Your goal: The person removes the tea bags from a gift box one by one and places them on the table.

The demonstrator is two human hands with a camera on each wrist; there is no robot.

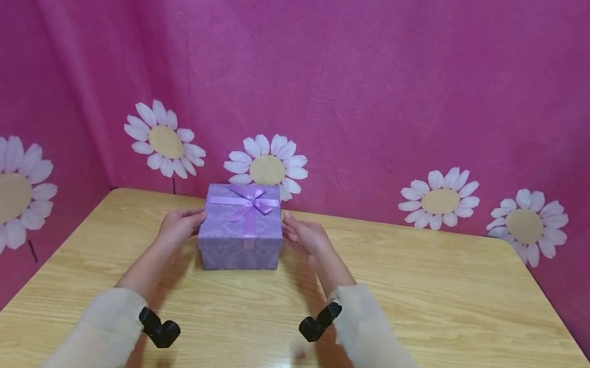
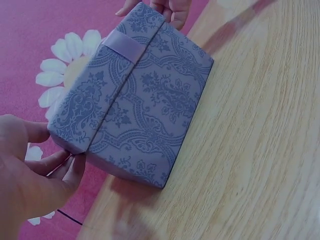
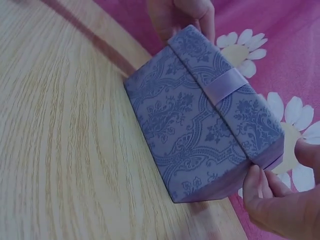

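A purple patterned gift box [image 1: 238, 255] stands on the table near its back edge, its lid [image 1: 222, 214] down on it. A lilac ribbon [image 1: 249, 228] with a bow [image 1: 251, 200] crosses the lid. My left hand [image 1: 178, 227] grips the lid's left side; in the left wrist view its thumb is at the lid's corner and its fingertips at the lower rim. On the opposite side, my right hand [image 1: 307, 237] has bent fingertips at the lid's rim, as the right wrist view shows. Its thumb [image 3: 307, 152] is near the lid's side; contact is unclear.
The light wood table [image 1: 450, 334] spreads widest to the right of the box. Close behind it hangs a pink cloth [image 1: 366, 93] with large white daisies, which also runs along both sides. A small black camera [image 1: 159, 329] sits on each sleeve cuff.
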